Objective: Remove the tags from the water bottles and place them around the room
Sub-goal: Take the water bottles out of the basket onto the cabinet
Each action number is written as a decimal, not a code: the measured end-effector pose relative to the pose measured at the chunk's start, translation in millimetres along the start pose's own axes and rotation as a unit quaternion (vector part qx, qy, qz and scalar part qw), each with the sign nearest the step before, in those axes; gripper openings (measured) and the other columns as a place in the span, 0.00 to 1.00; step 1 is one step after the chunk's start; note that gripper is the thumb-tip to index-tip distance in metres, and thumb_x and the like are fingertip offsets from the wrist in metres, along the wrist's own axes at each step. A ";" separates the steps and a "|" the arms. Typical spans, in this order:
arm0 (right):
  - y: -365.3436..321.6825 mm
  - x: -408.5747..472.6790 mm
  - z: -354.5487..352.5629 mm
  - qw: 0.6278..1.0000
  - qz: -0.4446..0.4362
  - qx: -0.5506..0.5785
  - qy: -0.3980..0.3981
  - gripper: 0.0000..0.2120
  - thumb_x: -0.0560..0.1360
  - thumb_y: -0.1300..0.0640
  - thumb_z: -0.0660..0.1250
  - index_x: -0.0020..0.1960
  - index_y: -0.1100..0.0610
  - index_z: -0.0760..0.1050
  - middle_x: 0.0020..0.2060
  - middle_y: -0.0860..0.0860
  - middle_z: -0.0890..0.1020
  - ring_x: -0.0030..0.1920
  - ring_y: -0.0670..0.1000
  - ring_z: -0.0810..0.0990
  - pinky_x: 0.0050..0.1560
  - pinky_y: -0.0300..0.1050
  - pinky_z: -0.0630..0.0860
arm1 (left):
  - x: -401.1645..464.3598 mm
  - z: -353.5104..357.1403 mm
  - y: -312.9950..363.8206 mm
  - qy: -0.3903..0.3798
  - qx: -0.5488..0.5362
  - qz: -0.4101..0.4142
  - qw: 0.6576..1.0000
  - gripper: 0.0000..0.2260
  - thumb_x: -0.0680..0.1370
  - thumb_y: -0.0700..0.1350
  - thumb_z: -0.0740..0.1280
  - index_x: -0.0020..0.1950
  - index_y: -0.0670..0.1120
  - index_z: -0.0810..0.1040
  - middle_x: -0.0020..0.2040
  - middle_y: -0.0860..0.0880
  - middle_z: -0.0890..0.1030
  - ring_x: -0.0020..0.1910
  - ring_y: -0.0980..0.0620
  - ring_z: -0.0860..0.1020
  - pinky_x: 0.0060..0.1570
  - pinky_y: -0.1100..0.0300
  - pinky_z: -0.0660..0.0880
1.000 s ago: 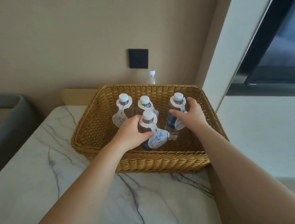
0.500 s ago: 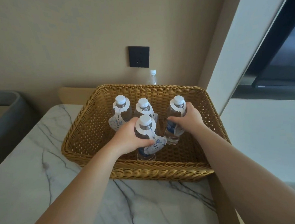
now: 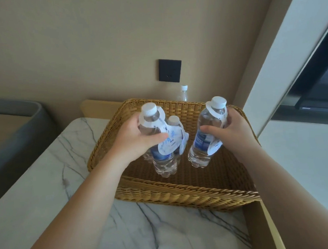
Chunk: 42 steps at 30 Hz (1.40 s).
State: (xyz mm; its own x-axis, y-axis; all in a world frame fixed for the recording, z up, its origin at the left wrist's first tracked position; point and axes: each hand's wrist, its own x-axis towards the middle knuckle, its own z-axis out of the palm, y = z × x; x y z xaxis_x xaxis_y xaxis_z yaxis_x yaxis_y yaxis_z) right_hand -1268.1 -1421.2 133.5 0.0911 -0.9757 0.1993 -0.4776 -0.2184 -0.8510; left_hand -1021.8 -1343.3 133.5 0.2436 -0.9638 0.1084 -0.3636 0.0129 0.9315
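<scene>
My left hand (image 3: 135,138) grips a clear water bottle (image 3: 162,162) with a white cap and a white paper tag (image 3: 168,144) hanging from its neck, lifted above the wicker basket (image 3: 181,196). My right hand (image 3: 233,129) grips a second tagged water bottle (image 3: 203,141), also raised over the basket. Behind the left bottle, another tagged bottle (image 3: 174,120) stands in the basket, mostly hidden. Whether more bottles stand behind my left hand I cannot tell.
The basket sits on a white marble tabletop (image 3: 49,185) against a beige wall. One untagged bottle (image 3: 183,92) stands behind the basket below a black wall socket (image 3: 170,70). A grey seat (image 3: 15,131) lies at the left, a dark window (image 3: 319,76) at the right.
Both hands closed on a bottle each and lifted them up out of the basket. The view moved closer to the basket.
</scene>
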 end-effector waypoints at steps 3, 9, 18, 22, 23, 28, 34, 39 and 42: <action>-43.6 -8.4 -5.0 0.999 -0.033 0.026 -0.017 0.26 0.60 0.43 0.77 0.54 0.46 0.72 0.46 0.42 0.81 0.46 0.44 0.81 0.43 0.41 0.78 | 3.1 -35.1 20.2 0.035 -0.014 0.026 0.999 0.26 0.58 0.56 0.78 0.55 0.59 0.77 0.49 0.62 0.83 0.48 0.65 0.80 0.47 0.57 0.78; -137.0 -17.4 17.2 0.992 -0.097 0.077 -0.031 0.26 0.58 0.46 0.78 0.53 0.52 0.77 0.46 0.49 0.84 0.45 0.47 0.84 0.47 0.49 0.81 | 10.2 -125.3 39.7 0.077 -0.027 0.065 0.995 0.28 0.57 0.56 0.77 0.56 0.55 0.78 0.49 0.57 0.85 0.49 0.59 0.82 0.54 0.50 0.79; -234.6 -19.2 164.5 0.983 -0.106 0.141 -0.049 0.22 0.62 0.49 0.77 0.53 0.52 0.78 0.44 0.49 0.85 0.44 0.48 0.85 0.45 0.48 0.82 | 19.7 -277.2 -27.3 0.125 0.003 0.060 0.990 0.23 0.58 0.55 0.76 0.51 0.58 0.78 0.46 0.62 0.83 0.47 0.63 0.81 0.49 0.56 0.78; -243.7 -10.8 250.4 0.981 -0.071 0.168 -0.062 0.20 0.64 0.54 0.78 0.54 0.54 0.78 0.44 0.50 0.86 0.44 0.50 0.85 0.49 0.54 0.82 | 33.8 -326.1 -82.7 0.169 0.050 0.027 0.984 0.23 0.55 0.60 0.75 0.47 0.59 0.76 0.43 0.67 0.81 0.43 0.70 0.78 0.41 0.63 0.74; -241.5 -8.7 272.0 0.981 -0.058 0.172 -0.064 0.20 0.64 0.56 0.79 0.53 0.55 0.78 0.44 0.50 0.86 0.44 0.50 0.85 0.49 0.54 0.82 | 38.1 -333.9 -97.4 0.174 0.059 0.019 0.983 0.24 0.54 0.61 0.74 0.48 0.59 0.76 0.44 0.65 0.81 0.44 0.68 0.78 0.43 0.61 0.75; -208.8 -2.2 363.8 0.984 0.036 0.162 -0.066 0.24 0.61 0.54 0.80 0.53 0.52 0.75 0.47 0.49 0.84 0.46 0.49 0.84 0.44 0.48 0.81 | 60.1 -347.5 -167.1 0.162 0.092 -0.027 0.982 0.30 0.56 0.60 0.74 0.54 0.51 0.74 0.49 0.57 0.80 0.51 0.53 0.79 0.53 0.48 0.77; -169.6 1.2 433.9 0.985 0.108 0.116 -0.062 0.26 0.61 0.51 0.80 0.54 0.46 0.71 0.46 0.42 0.80 0.45 0.44 0.80 0.41 0.43 0.77 | 80.0 -333.3 -217.8 0.130 0.145 -0.061 0.979 0.26 0.63 0.58 0.76 0.54 0.50 0.72 0.49 0.56 0.79 0.51 0.50 0.78 0.49 0.52 0.75; -153.4 6.0 452.3 0.989 0.108 0.078 -0.062 0.27 0.60 0.49 0.79 0.54 0.44 0.70 0.46 0.41 0.79 0.45 0.43 0.79 0.44 0.44 0.77 | 88.4 -327.7 -226.5 0.159 0.141 -0.056 0.976 0.27 0.63 0.60 0.75 0.55 0.50 0.72 0.51 0.54 0.80 0.50 0.50 0.78 0.48 0.52 0.76; -152.5 7.3 455.4 0.990 0.100 0.076 -0.071 0.28 0.60 0.49 0.79 0.56 0.46 0.71 0.47 0.42 0.79 0.46 0.44 0.79 0.43 0.44 0.77 | 84.8 -325.2 -229.8 0.160 0.129 -0.042 0.978 0.28 0.64 0.59 0.77 0.56 0.49 0.72 0.51 0.54 0.79 0.49 0.52 0.78 0.48 0.51 0.76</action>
State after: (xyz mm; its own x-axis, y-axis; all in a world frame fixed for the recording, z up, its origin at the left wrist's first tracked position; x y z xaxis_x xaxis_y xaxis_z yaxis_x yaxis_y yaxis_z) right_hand -796.7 -1403.1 43.5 0.1337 -0.9901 -0.0418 -0.3631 -0.0097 -0.9317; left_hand -625.2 -1341.5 41.7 0.5358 -0.8257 0.1764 -0.5354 -0.1707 0.8272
